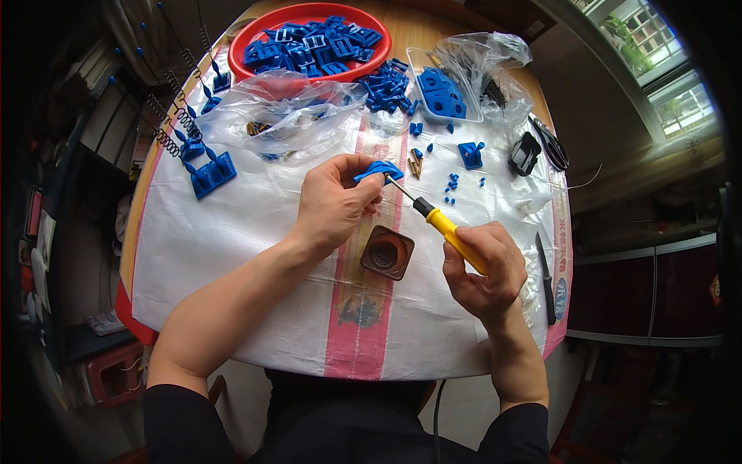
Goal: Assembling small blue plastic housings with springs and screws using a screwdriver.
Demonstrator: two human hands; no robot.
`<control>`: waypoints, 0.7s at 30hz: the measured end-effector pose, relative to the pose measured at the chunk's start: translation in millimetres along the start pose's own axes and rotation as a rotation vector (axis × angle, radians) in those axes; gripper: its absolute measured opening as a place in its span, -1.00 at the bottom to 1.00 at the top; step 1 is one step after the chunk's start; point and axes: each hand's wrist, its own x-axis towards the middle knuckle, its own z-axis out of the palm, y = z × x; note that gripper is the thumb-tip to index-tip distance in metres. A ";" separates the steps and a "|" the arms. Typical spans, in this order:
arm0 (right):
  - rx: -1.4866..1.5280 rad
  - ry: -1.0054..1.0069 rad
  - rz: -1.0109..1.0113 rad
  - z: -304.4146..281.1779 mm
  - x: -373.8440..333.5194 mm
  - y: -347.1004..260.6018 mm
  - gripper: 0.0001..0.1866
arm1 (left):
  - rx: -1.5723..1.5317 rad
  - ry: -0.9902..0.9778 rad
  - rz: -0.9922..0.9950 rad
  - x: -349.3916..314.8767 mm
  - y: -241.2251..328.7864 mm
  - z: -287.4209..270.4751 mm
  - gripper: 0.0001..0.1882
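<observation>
Near the middle of the table, my left hand (338, 199) pinches a small blue plastic part (380, 170) between thumb and fingers. My right hand (488, 271) is wrapped round the yellow handle of a screwdriver (447, 229). Its black collar leads to a thin metal shaft, whose tip meets the blue part at its right side; the exact contact is too small to make out. Just below my left hand stands a square brown container (387, 253) with a round opening and dark contents. Brass-coloured screws (416, 164) lie right of the blue part.
A red basin (233, 56) heaped with blue parts stands at the back, beside clear plastic bags (286, 116). A clear tub (471, 113) holds blue plates. Finished-looking blue pieces with coiled black springs (212, 176) sit left. A knife (546, 280) lies at the right edge.
</observation>
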 end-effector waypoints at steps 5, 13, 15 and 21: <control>-0.015 -0.008 0.016 1.6 1.0 -1.1 -0.57 | 0.023 0.008 -0.009 -1.5 -0.2 -1.1 -0.75; -0.125 -0.177 0.047 -7.0 1.9 -4.4 -0.60 | 0.042 0.034 0.024 -1.3 -3.9 0.0 -0.74; -0.223 -0.336 0.175 -16.9 -1.5 -9.5 -0.61 | 0.045 0.049 0.030 -1.4 -3.1 -0.2 -0.74; -0.206 -0.171 0.193 -8.7 1.4 -14.3 -0.65 | 0.033 0.044 0.027 0.2 -4.2 0.3 -0.74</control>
